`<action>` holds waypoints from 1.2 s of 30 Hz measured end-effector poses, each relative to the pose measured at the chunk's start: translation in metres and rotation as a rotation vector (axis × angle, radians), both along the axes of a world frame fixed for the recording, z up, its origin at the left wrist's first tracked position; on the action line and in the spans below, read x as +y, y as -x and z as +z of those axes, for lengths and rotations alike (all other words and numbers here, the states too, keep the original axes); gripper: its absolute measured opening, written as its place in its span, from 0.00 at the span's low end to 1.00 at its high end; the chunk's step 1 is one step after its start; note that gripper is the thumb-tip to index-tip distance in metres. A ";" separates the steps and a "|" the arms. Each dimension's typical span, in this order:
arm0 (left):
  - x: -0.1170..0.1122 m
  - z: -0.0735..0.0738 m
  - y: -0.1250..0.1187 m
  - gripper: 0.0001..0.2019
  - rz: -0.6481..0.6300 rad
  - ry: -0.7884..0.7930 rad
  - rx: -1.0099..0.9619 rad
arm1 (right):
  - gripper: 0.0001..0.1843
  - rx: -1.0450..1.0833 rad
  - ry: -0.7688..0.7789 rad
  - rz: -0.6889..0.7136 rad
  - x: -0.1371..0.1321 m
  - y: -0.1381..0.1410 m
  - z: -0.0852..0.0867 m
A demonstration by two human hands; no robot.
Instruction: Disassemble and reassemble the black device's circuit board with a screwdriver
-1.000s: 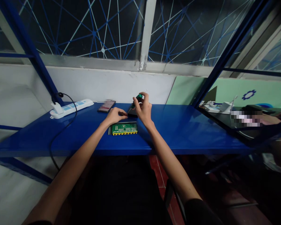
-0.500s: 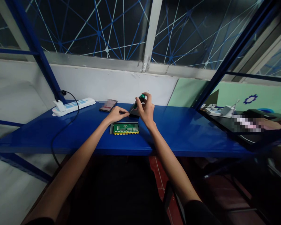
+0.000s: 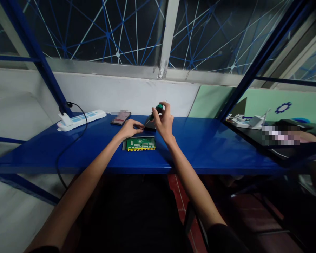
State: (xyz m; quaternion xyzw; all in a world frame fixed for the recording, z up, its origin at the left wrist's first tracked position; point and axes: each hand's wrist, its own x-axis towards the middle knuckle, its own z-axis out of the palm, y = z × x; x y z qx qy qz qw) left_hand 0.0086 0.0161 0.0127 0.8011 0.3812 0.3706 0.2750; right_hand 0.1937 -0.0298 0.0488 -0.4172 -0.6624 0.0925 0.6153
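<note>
My right hand (image 3: 164,120) is closed around the green handle of a screwdriver (image 3: 160,106), its shaft slanting down to the left. At the screwdriver's tip, the fingers of my left hand (image 3: 131,128) are pinched together; whatever they hold there is too small to make out. Beneath the screwdriver a dark flat box-like piece (image 3: 150,125) lies on the table, partly covered by my right hand. Closer to me sits a green circuit board (image 3: 141,143) with a row of yellow ports along its near edge, resting on a grey metal tray (image 3: 124,145).
A phone (image 3: 120,118) lies behind my left hand. To its left is a white power strip (image 3: 82,119) with a black cable (image 3: 68,149) hanging over the edge of the blue table (image 3: 205,151). Another person's hand (image 3: 307,137) shows at the far right, near a white device (image 3: 255,122).
The camera view has shifted slightly. Both hands keep nearly the same pose, with the screwdriver tip still at my left fingertips.
</note>
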 end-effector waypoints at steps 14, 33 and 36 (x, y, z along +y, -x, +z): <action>-0.002 0.000 0.000 0.12 -0.010 0.020 0.006 | 0.26 -0.049 -0.018 -0.040 0.003 -0.001 -0.002; -0.010 0.029 0.036 0.10 -0.117 0.066 0.015 | 0.22 -0.164 -0.065 0.065 0.023 0.042 0.010; -0.011 0.032 0.040 0.08 -0.145 0.105 0.003 | 0.22 -0.208 -0.116 0.028 0.029 0.055 0.010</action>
